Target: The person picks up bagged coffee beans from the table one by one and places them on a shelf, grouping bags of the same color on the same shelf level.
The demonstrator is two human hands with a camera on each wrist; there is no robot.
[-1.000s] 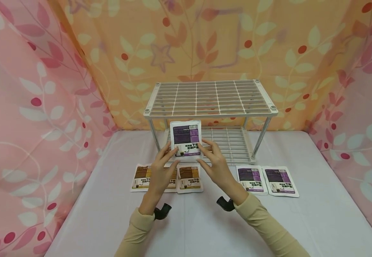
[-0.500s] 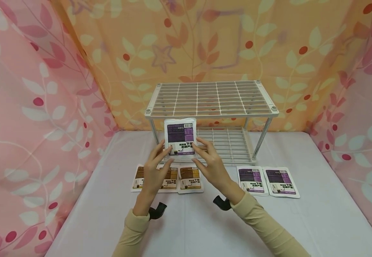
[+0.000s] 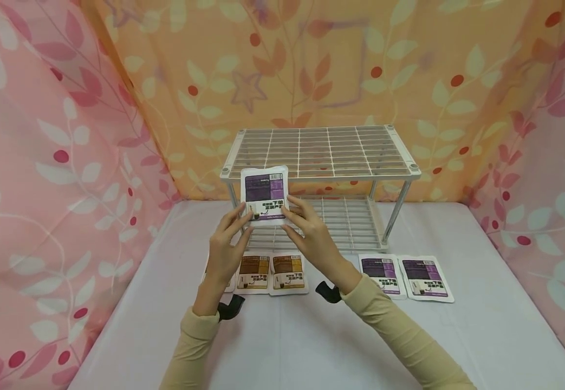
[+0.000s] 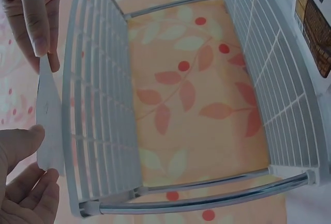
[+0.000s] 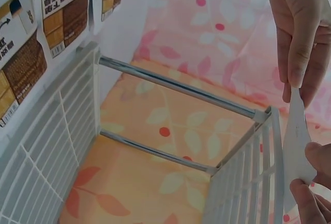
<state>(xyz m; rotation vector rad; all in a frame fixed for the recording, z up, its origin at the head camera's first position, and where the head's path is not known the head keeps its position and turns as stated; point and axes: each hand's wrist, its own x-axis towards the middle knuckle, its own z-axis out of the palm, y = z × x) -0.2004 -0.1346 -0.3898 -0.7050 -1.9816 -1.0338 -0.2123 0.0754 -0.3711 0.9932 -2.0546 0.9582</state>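
Note:
Both hands hold up a white and purple flat pouch [image 3: 264, 195], printed side facing the head camera. My left hand [image 3: 225, 249] pinches its lower left edge between thumb and fingers. At the lower right edge, my right hand [image 3: 313, 238] does the same. The pouch overlaps the front left of the wire rack's upper shelf [image 3: 321, 154] in the head view. Both wrist views show the pouch [image 4: 47, 115] nearly edge-on, close beside the upper shelf's slats; its white side [image 5: 296, 146] shows there.
Brown pouches [image 3: 289, 273] lie in a row before the rack, the leftmost partly hidden by my left hand. Two purple pouches [image 3: 426, 279] lie to the right on the white tablecloth [image 3: 287, 341]. Metal posts [image 3: 397, 208] join the rack's two shelves. Patterned cloth [image 3: 282, 65] surrounds the table.
Both hands have moved left and upward with the purple pouch, from in front of the lower shelf to overlapping the upper shelf's front edge. The pouches on the table stay put.

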